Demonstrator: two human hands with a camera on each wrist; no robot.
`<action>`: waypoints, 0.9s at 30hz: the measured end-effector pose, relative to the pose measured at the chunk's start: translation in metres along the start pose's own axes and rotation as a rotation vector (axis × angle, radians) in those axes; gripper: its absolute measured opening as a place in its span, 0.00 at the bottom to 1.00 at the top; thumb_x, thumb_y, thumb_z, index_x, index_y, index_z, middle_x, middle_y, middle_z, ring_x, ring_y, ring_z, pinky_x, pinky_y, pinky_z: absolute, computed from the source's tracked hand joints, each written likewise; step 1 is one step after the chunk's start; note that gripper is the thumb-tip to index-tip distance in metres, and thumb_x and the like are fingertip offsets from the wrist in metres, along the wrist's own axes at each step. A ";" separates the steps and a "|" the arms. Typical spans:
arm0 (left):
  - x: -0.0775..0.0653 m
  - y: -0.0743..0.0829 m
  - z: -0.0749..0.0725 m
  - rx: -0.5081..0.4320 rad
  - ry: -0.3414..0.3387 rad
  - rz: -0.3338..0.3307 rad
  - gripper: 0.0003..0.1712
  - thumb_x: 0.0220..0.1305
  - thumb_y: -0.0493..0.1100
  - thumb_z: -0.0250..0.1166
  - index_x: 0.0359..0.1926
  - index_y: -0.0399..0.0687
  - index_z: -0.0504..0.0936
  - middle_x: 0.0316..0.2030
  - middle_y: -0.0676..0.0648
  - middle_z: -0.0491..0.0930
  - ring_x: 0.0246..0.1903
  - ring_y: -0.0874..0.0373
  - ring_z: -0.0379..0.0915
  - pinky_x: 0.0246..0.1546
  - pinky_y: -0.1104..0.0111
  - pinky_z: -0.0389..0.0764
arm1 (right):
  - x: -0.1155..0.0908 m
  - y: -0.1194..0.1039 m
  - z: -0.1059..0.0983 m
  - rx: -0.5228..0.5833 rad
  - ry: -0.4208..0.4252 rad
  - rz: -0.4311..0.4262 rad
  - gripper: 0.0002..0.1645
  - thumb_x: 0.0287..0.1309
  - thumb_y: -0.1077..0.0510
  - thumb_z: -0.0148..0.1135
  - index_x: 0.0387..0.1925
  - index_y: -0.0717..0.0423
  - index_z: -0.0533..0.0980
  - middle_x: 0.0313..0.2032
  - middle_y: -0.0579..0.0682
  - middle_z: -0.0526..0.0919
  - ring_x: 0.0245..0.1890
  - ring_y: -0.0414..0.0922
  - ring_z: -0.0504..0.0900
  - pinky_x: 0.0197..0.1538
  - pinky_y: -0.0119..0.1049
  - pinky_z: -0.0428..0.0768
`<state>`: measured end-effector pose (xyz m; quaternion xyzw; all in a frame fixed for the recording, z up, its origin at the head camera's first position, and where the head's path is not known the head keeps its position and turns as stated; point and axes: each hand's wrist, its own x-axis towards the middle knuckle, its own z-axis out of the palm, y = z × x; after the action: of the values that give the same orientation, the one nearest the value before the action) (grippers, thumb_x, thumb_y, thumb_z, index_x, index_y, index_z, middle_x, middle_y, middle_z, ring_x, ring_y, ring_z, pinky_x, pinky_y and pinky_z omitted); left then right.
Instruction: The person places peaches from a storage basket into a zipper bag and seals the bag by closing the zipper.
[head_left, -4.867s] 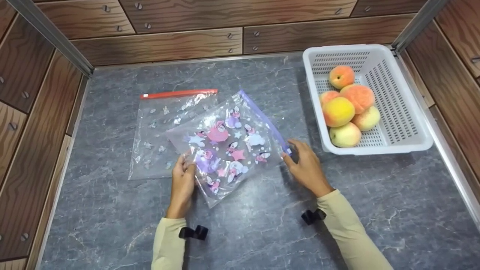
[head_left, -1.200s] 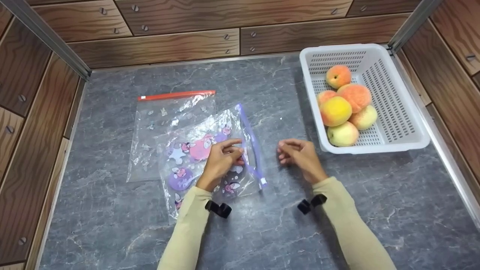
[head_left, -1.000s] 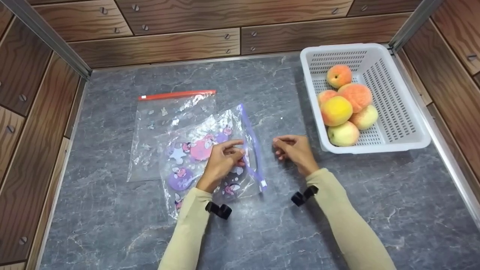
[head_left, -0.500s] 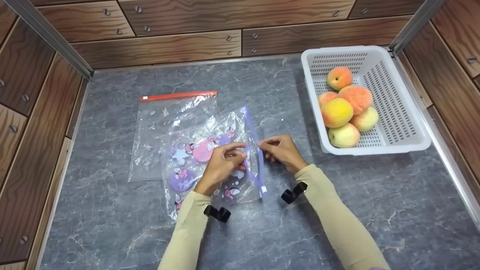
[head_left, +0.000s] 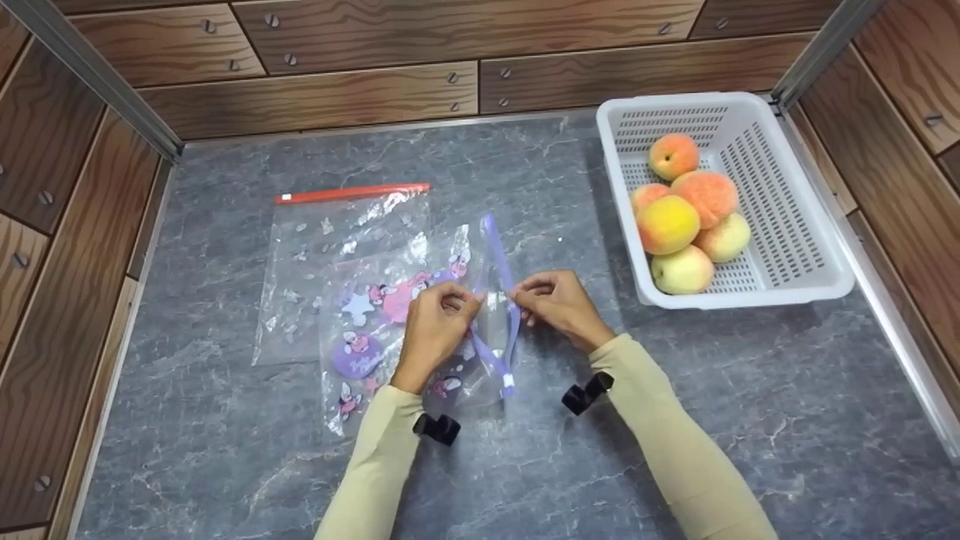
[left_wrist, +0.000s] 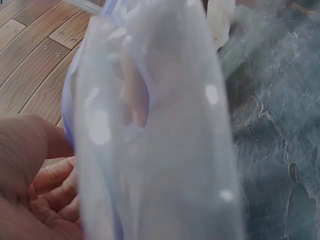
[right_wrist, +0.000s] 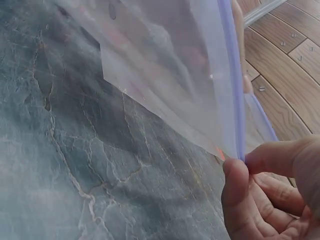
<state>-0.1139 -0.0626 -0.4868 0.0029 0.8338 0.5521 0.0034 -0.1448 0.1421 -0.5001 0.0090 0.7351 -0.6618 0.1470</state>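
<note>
A clear zip bag (head_left: 401,300) with pink and purple cartoon prints and a purple slider strip lies in front of the person, its mouth spread apart. My left hand (head_left: 439,326) pinches the left lip of the mouth between thumb and fingers. On the opposite lip, my right hand (head_left: 559,304) pinches the purple strip; the right wrist view shows thumb and forefinger closed on the strip's edge (right_wrist: 235,100). The white slider (head_left: 508,381) sits at the near end of the strip. In the left wrist view the clear film (left_wrist: 175,150) covers much of the scene.
A second clear zip bag (head_left: 289,262) with a red strip lies flat at the left, partly under the purple one. At the right back stands a white slotted basket (head_left: 795,296) holding several peaches (head_left: 667,225). Wood-patterned panels (head_left: 360,94) border the grey marbled table (head_left: 225,450).
The bag was shifted left and turned from its earlier slant. My right hand moved left from beside the bag and took hold of the right lip. The mouth has widened between both hands.
</note>
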 end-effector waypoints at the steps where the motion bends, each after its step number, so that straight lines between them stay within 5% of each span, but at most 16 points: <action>1: 0.000 -0.001 -0.002 0.019 0.016 0.012 0.09 0.63 0.43 0.71 0.30 0.44 0.84 0.23 0.51 0.83 0.20 0.62 0.78 0.23 0.71 0.80 | 0.000 0.000 0.000 0.012 0.007 -0.006 0.08 0.60 0.69 0.67 0.38 0.74 0.81 0.23 0.52 0.83 0.18 0.39 0.79 0.22 0.29 0.83; 6: -0.002 -0.003 -0.015 0.048 0.081 0.032 0.07 0.60 0.40 0.73 0.28 0.44 0.84 0.24 0.50 0.84 0.24 0.59 0.80 0.30 0.66 0.84 | -0.003 0.000 -0.005 0.040 0.052 -0.058 0.08 0.59 0.72 0.65 0.39 0.77 0.78 0.24 0.54 0.84 0.18 0.39 0.80 0.22 0.29 0.83; 19: -0.009 -0.004 -0.066 0.160 0.230 0.130 0.06 0.60 0.35 0.71 0.27 0.41 0.83 0.22 0.49 0.84 0.21 0.59 0.78 0.24 0.72 0.81 | -0.007 0.004 -0.020 0.098 0.148 -0.064 0.08 0.60 0.74 0.61 0.40 0.80 0.76 0.23 0.50 0.83 0.16 0.39 0.80 0.21 0.30 0.83; 27: -0.009 -0.006 -0.084 0.186 0.290 0.169 0.08 0.59 0.35 0.72 0.25 0.42 0.83 0.20 0.50 0.84 0.19 0.58 0.78 0.24 0.71 0.78 | -0.008 0.001 -0.020 0.153 0.177 -0.056 0.08 0.60 0.74 0.62 0.39 0.79 0.77 0.24 0.51 0.84 0.17 0.39 0.81 0.21 0.30 0.83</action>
<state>-0.1061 -0.1421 -0.4592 -0.0065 0.8696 0.4658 -0.1634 -0.1407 0.1632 -0.4972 0.0581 0.6925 -0.7164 0.0618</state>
